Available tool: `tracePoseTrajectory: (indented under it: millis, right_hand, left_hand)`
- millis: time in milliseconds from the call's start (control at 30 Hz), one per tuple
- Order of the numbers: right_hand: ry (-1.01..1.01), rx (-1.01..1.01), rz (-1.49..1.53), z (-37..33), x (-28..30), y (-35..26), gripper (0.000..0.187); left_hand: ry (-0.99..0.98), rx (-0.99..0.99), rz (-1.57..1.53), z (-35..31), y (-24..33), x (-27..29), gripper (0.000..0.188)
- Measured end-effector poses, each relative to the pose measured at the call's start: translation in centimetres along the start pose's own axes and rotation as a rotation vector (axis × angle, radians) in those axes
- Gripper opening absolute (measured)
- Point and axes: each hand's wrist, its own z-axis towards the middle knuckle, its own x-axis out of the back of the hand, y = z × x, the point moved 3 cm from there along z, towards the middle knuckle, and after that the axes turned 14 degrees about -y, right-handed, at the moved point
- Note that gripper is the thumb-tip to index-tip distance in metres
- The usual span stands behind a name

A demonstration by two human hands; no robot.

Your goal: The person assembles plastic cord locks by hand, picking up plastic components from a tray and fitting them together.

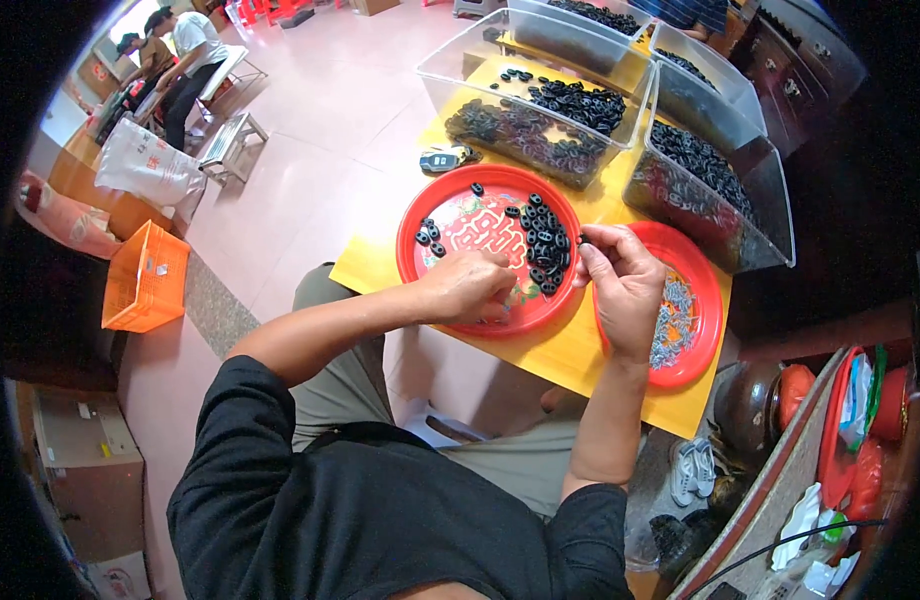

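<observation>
A round red tray (pixel 408 230) with a gold pattern lies before me, and small black oval two-hole pieces (pixel 547 245) are heaped along its right side. A few more pieces (pixel 430 238) sit at its left. Over the tray's near part is my left hand (pixel 470 285), its fingers curled closed; whatever they hold is hidden. My right hand (pixel 620 285) pinches a small black piece (pixel 583 240) between thumb and forefinger, at the tray's right rim. Beneath that hand, a second red tray (pixel 708 320) carries many small grey-blue slender parts (pixel 672 325).
Clear plastic bins (pixel 540 115) of black pieces stand at the back of the yellow table (pixel 670 405). A key fob (pixel 442 159) lies beside the tray. An orange crate (pixel 148 280) and a stool (pixel 232 145) are on the floor leftward. Other people sit at far left.
</observation>
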Motion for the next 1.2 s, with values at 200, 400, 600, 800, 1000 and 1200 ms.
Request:
tracePoseTrajectory:
  millis: [200,400,600,800,1000,1200]
  right_hand:
    - [0.004,-0.015,-0.038,-0.1,-0.1,0.0,0.014]
    - [0.019,0.009,-0.058,-0.1,0.1,0.3,0.015]
    - [0.012,-0.017,-0.114,0.0,-0.2,0.3,0.015]
    - [-0.015,-0.078,-0.085,0.1,-0.7,1.1,0.011]
    - [-0.030,-0.060,-0.121,0.3,-0.8,1.4,0.010]
    - [-0.025,-0.068,-0.128,0.3,-0.9,1.3,0.010]
  left_hand:
    - [0.075,0.081,0.133,0.7,-0.3,0.0,0.019]
    - [0.271,0.023,0.071,-1.2,-2.0,1.5,0.013]
    - [0.205,0.133,-0.056,-2.5,-2.4,1.1,0.009]
    - [0.201,0.142,0.073,-1.5,-2.1,-0.3,0.009]
    - [0.206,0.146,0.085,-0.4,-2.7,-1.3,0.012]
    - [0.198,0.147,0.029,-0.5,-2.9,-0.7,0.016]
